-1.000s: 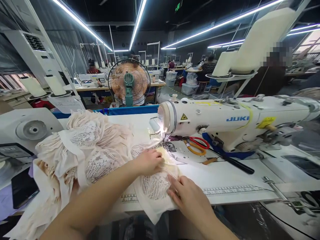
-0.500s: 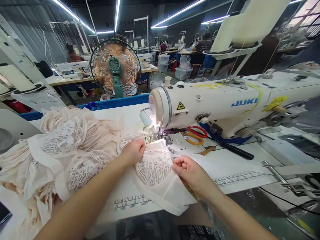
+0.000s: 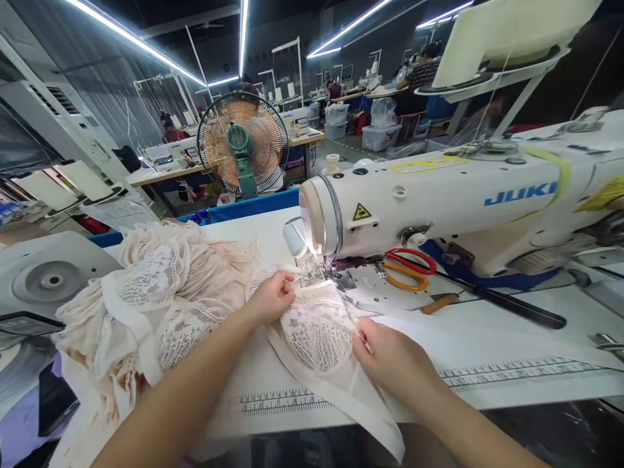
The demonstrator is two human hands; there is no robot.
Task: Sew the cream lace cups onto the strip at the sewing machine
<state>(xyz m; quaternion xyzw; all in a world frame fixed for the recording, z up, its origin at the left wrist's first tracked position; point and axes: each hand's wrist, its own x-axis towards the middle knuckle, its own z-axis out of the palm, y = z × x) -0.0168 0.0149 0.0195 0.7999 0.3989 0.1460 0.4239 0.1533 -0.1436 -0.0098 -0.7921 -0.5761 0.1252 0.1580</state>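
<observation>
A cream lace piece (image 3: 316, 331) lies on the white sewing table (image 3: 487, 338), its far edge under the needle of a white JUKI sewing machine (image 3: 439, 201). My left hand (image 3: 272, 296) pinches the lace's far-left edge close to the presser foot (image 3: 314, 273), fingers closed on the fabric. My right hand (image 3: 392, 357) grips the lace's near-right edge with curled fingers. A fabric strip (image 3: 341, 406) trails from the piece toward the table's front edge.
A heap of cream lace garments (image 3: 151, 305) fills the table's left side. Red and orange scissors (image 3: 412, 270) and a dark-handled tool (image 3: 502, 305) lie under the machine arm. A standing fan (image 3: 242, 144) is behind. Other people work at distant tables. A printed ruler (image 3: 511, 372) runs along the table front.
Both hands went from lying flat on the lace to gripping its edges. The piece was lifted slightly and shifted at the needle; my right hand now holds its near-right edge lower down.
</observation>
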